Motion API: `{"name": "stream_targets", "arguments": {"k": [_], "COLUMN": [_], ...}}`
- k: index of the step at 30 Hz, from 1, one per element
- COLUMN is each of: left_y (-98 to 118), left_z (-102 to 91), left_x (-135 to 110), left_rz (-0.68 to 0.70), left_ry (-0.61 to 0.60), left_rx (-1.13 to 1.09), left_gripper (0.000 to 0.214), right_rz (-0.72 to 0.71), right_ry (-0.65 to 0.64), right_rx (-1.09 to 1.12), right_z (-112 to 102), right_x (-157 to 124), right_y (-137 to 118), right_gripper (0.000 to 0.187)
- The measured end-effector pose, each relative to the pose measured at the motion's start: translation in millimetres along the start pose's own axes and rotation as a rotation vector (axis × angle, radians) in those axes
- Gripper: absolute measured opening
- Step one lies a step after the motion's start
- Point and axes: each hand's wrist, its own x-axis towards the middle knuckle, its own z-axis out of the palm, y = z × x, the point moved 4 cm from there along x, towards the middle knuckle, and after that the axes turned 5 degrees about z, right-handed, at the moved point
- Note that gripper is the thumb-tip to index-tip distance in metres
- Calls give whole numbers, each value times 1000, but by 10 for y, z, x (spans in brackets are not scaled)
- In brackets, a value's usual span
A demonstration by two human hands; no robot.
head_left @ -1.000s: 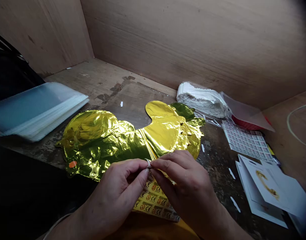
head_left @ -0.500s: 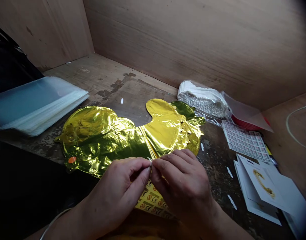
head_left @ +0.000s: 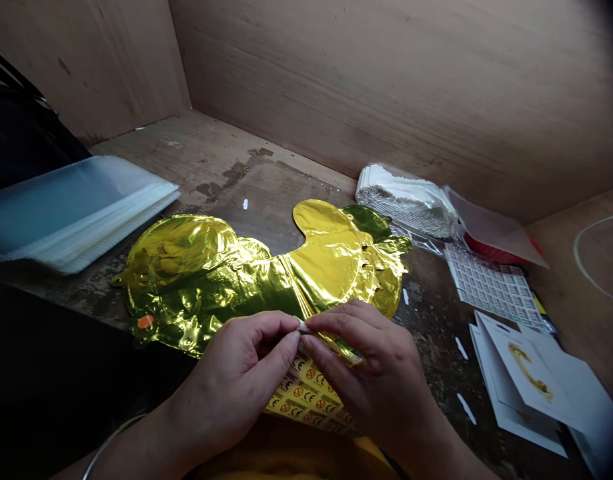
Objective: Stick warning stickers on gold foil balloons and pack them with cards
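Observation:
Near the bottom middle, my left hand and my right hand meet with fingertips pinched together. Both hold a small white piece, mostly covered by the fingers; its exact kind cannot be made out. Below them lies a yellow sheet of CE stickers, partly hidden by my hands. Just beyond my fingers, flat gold foil balloons lie folded over each other, with an orange round sticker at the left end.
Clear plastic sleeves are stacked at the left. At the right are a bagged white bundle, a printed label sheet and white cards with a gold balloon picture. Small white tabs lie scattered. Wooden panels enclose the table.
My right hand's fingers have shifted slightly, with thumb and forefinger now more visible at the white piece. More of the sticker sheet shows between my hands. The balloons stay in place.

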Motion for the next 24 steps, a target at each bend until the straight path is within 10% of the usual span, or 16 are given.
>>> {"name": "stream_targets", "arguments": {"k": [10,24], "left_y": [185,131], "left_z": [-18,10], "left_x": [-9,1], "left_rz": [198,74], "left_ry": [-57,-74], "left_rx": [362,216], "left_gripper": [22,24], "right_rz": [-148,-77], "right_ry": [-118,30], "right_rx": [-239,-182], "right_z": [-7,31], "right_x": [78,26], "right_y": [-99,-50], "right_gripper": [16,16]}}
